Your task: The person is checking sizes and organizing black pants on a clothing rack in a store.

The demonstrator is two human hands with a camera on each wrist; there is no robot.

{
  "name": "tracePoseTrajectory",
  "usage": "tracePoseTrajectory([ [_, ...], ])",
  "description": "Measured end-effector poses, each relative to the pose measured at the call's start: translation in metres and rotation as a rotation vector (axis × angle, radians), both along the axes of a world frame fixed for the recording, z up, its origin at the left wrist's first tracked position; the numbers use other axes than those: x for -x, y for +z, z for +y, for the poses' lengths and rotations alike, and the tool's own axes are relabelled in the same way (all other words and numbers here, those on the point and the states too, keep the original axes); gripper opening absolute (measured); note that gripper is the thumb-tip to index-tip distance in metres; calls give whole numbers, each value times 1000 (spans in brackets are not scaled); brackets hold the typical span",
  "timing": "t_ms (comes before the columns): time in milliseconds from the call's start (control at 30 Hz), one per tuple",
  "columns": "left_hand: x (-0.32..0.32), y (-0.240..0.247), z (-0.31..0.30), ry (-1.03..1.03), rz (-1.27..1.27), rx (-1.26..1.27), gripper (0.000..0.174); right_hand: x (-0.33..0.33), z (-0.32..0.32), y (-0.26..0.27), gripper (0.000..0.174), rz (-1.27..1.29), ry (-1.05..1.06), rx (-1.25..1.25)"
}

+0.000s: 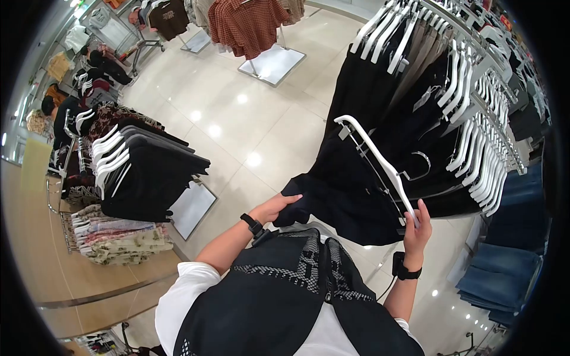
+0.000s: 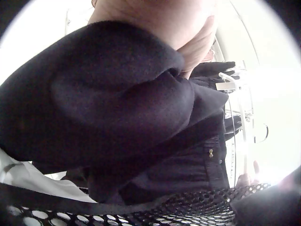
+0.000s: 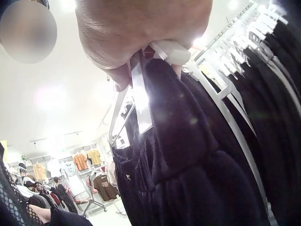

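- The left hand [image 1: 278, 207] is extended forward at waist height with the forearm angled up from the elbow. Its fingers are curled over a bunched fold of the black garment [image 1: 347, 204] and grip the cloth.
- In the left wrist view the same hand [image 2: 190, 33] sits on top of the gathered dark fabric [image 2: 117, 103], which fills most of the frame.
- The right hand [image 1: 417, 227] is raised with the forearm near vertical. Its fingers are closed round the lower end of the white hanger [image 1: 375, 159].
- In the right wrist view this hand [image 3: 141, 33] pinches the hanger's white plastic end [image 3: 173, 51], and the garment [image 3: 188, 155] hangs directly below it.
- The hanger is tilted, its far end up and to the left and its near end in the right hand.
- The garment hangs from the hanger between the two hands, in front of the torso and just beside the crowded clothes rail [image 1: 475, 113] on the right.
- Each wrist carries a dark band, left [image 1: 252, 224] and right [image 1: 406, 270].
- A second rack of dark clothing [image 1: 145, 172] stands well apart on the left, across the pale tiled floor [image 1: 249, 118].
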State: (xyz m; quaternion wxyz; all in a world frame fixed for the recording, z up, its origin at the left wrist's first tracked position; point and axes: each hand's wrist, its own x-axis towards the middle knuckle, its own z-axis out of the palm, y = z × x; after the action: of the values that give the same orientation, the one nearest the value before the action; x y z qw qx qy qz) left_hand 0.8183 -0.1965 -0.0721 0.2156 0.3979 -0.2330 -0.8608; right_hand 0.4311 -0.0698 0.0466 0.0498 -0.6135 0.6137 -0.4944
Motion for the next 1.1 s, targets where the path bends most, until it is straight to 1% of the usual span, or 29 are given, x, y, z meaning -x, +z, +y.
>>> tracePoseTrajectory([
  [67, -1, -3, 5, 2, -6, -10, 37, 0, 2, -1, 53, 22, -9, 0],
  [167, -7, -12, 11, 4, 23, -95, 34, -1, 5, -3, 54, 28, -9, 2],
  [233, -8, -7, 14, 18, -9, -103, 32, 0, 5, -4, 54, 41, -9, -5],
  [367, -10, -18, 21, 63, 10, -129, 32, 4, 3, -13, 54, -1, 29, -16],
  [467, -10, -3, 25, 82, 18, -192, 25, 2, 5, -10, 54, 20, 32, -15],
  [567, -13, -11, 20, 100, 13, -255, 25, 3, 4, -2, 54, 68, 34, 27],
  [667, -17, -27, 10, 54, 29, -225, 34, 6, 8, 10, 55, 42, 38, 34],
  [700, -16, -24, 5, 27, 14, -193, 38, 4, 8, 18, 56, 67, 27, 49],
  [767, -9, -20, -3, 39, 17, -164, 40, 4, 7, 24, 56, 63, 16, 70],
  [800, -6, -9, -8, 48, 15, -152, 41, 4, 8, 25, 56, 58, 12, 79],
  [833, -7, -2, -14, 3, -39, -134, 44, 6, 12, 25, 57, 13, 38, 33],
  [933, -13, 13, -31, -74, -48, 45, 46, 4, 10, 27, 57, 38, 22, 39],
  [1033, -32, 13, -56, -54, -7, 16, 48, 4, 5, 26, 58, 80, -3, 58],
  [1100, -38, 16, -68, -56, -8, 45, 49, -2, -1, 27, 57, -7, -42, 91],
])
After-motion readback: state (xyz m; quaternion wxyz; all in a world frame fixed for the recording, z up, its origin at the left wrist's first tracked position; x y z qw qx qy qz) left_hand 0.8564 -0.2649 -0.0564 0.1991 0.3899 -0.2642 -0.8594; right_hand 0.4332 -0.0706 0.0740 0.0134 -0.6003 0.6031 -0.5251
